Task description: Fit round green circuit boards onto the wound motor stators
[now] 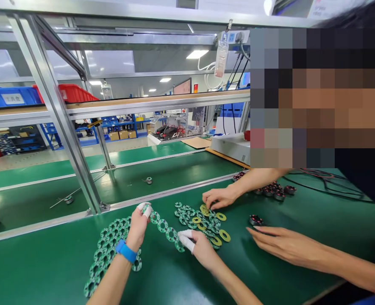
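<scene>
A strip of linked ring-shaped green circuit boards (162,225) stretches between my hands above the green bench. My left hand (137,224), with white finger covers and a blue wristband, pinches its far left end. My right hand (201,248), its thumb and finger also in white covers, grips the near right end. Under and beside my left forearm lie more joined ring boards (106,250) in rows. Beyond my right hand, loose green ring boards (184,212) are heaped with yellow rings (224,235).
A co-worker's hand (219,197) touches the heap, and their other hand (276,241) rests beside a small dark motor part (256,219). More such parts (274,190) and black cables (330,182) lie behind. A metal frame post (68,127) rises at left.
</scene>
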Demonstrator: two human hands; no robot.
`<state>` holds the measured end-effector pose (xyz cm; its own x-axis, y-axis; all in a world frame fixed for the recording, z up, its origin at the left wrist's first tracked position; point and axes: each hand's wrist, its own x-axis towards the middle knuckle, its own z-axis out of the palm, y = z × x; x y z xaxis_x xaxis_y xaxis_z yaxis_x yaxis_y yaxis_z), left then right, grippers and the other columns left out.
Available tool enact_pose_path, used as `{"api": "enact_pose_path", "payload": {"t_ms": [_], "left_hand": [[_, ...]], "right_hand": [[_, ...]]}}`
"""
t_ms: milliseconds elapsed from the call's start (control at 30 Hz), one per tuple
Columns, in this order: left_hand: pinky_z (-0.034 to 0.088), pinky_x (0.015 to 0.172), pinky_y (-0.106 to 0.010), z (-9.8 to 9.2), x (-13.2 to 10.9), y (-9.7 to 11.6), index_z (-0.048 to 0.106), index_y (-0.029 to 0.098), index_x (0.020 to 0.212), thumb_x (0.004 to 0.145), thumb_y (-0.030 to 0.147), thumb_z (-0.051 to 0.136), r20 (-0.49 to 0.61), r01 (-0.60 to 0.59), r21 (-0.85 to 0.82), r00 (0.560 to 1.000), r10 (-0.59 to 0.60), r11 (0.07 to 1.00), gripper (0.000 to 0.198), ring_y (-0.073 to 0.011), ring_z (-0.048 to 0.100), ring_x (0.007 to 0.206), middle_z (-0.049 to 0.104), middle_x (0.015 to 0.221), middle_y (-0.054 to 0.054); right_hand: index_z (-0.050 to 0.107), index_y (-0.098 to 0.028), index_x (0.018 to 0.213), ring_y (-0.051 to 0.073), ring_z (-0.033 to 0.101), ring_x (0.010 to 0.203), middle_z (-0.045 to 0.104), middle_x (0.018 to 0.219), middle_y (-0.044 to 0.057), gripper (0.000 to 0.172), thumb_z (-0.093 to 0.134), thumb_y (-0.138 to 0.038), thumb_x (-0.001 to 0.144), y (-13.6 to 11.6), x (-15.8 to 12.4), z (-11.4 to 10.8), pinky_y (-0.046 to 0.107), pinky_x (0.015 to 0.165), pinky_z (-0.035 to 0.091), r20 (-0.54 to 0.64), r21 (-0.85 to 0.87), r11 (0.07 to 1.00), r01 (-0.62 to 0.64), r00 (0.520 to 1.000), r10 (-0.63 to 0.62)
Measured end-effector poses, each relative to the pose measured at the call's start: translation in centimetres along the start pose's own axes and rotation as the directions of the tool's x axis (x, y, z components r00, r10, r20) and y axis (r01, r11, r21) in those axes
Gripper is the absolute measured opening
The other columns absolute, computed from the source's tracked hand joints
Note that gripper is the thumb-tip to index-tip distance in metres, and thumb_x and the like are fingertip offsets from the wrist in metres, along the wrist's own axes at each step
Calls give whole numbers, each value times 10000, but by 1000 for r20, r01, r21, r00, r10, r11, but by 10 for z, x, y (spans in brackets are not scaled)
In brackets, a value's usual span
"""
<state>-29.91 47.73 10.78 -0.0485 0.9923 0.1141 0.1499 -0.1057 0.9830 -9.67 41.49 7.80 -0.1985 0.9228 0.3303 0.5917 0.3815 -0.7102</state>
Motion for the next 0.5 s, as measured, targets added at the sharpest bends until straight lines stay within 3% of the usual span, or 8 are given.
{"api": "enact_pose_path", "payload": {"t_ms": [67,167,200,267,333,367,500], "left_hand": [[419,591,-247,-2,-4,-1,521,132,1107,813,411,448,-37,-35,30,999,36,999,411,-139,515,665,577,847,-44],[402,835,-348,-4,-15,4,536,178,1130,826,333,471,-45,-149,143,987,156,979,347,-214,504,947,568,1035,-83],[340,928,-387,-4,-19,7,554,207,1125,819,296,498,5,-235,248,970,241,940,323,-237,454,1053,551,1104,-82],[196,1021,-442,-3,-27,14,603,262,1072,812,213,523,206,-430,497,902,378,754,276,-263,349,1175,543,1159,-60],[175,1004,-460,0,-34,18,644,284,985,835,162,490,403,-539,667,842,359,514,248,-266,343,1166,582,1086,-46],[206,973,-448,3,-36,19,657,277,942,847,151,471,443,-543,708,839,316,451,243,-260,373,1125,600,1023,-46],[311,811,-373,14,-41,16,668,207,842,872,186,448,438,-488,773,873,215,406,223,-234,454,913,602,860,-73]], "right_hand": [[727,-170,868,183,660,721,724,779,50,327,466,-366,849,-4,1,-3,264,662,517,-5,26,1000,-7,1000,7],[731,-188,881,191,654,746,724,810,63,280,484,-307,825,-9,2,-9,282,690,507,-48,-10,999,-37,998,36],[732,-198,884,196,650,756,722,825,67,271,486,-292,820,-10,1,-11,291,699,501,-65,-37,998,-48,997,45],[731,-216,892,209,638,776,715,846,74,262,488,-276,816,-12,1,-13,309,716,485,-93,-108,992,-66,994,56],[730,-225,887,219,624,795,705,837,80,257,486,-268,818,-12,0,-13,315,730,467,-108,-187,979,-78,992,58],[730,-226,874,221,619,800,700,823,81,254,485,-262,819,-10,0,-12,313,736,460,-113,-225,971,-85,992,61],[727,-194,809,223,610,806,691,803,108,288,440,-196,837,1,2,-12,314,762,442,-165,-349,922,-168,979,117]]}}
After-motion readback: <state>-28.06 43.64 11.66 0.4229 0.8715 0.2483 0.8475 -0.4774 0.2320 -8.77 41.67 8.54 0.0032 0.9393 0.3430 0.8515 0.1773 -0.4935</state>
